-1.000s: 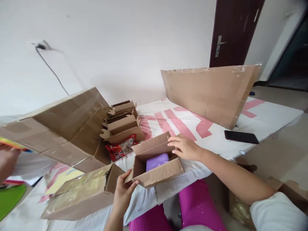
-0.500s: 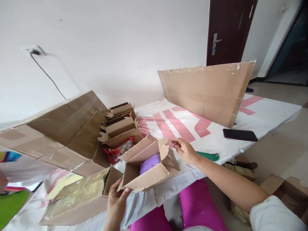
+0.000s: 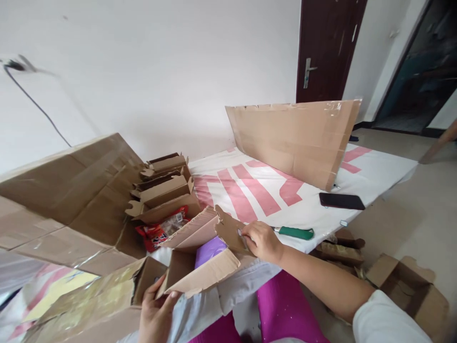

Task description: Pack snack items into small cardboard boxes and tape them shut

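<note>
- While sitting at the bottom edge of the frame in magenta trousers, the person is gripping the near flap of a small cardboard box with the left hand, fingers curled over the flap's edge.
- Beside that hand, at lower left, a taped carton is lying on its side.
- At centre frame, the right hand is pinching the box's side flap between thumb and fingers, holding it raised beside the opening.
- Inside the open box, a purple item is showing. The box is sitting at the near edge of the desk, which is carrying a white cover with pink stripes.
- Just right of the right hand, a green-handled tool is lying on the desk, and a red snack packet is lying just left of the box.
- Farther back, a black phone is resting at right, folded small boxes are sitting stacked at left centre, and a large cardboard sheet is standing upright across the upper centre.
</note>
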The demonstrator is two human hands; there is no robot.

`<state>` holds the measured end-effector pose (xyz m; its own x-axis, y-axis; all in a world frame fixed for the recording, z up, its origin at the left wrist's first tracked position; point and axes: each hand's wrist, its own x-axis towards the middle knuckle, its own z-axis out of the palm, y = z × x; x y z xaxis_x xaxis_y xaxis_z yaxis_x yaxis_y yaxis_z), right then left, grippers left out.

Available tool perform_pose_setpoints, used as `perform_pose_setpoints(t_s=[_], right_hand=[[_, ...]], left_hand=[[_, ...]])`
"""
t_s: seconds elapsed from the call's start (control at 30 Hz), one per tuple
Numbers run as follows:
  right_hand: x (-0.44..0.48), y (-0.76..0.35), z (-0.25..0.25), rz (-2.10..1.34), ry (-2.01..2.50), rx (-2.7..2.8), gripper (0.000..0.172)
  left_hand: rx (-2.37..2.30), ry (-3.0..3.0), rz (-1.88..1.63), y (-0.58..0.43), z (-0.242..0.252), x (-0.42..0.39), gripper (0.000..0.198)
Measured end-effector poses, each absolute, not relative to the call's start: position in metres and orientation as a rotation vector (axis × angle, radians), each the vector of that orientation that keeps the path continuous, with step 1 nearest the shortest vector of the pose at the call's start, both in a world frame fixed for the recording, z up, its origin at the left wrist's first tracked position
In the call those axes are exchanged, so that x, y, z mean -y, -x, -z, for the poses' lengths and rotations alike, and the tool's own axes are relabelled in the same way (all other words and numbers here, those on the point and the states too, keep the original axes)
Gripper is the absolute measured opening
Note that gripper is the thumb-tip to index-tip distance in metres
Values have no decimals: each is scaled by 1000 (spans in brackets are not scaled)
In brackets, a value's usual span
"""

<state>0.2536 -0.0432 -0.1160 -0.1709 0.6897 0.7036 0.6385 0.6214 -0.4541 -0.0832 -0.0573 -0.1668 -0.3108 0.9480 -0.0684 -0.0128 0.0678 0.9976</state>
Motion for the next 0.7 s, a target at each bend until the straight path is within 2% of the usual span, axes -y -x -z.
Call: perform_pose_setpoints(t_s=[0.23, 0.37, 0.53, 0.7], right_hand=[[46, -293, 126, -48, 1299, 1668, 12], [61, -368, 147, 17, 1528, 1382, 11], [109, -475, 180, 226, 1812, 973, 22], [146, -524, 208, 374, 1954, 811, 22]], left_hand=[[-1474, -997, -1372, 86, 170, 55, 78], [-1542, -999, -1344, 85, 166, 56, 81], [-1605, -1033, -1301, 84, 165, 54, 83], [-1574, -1043, -1281, 76, 156, 54, 78]])
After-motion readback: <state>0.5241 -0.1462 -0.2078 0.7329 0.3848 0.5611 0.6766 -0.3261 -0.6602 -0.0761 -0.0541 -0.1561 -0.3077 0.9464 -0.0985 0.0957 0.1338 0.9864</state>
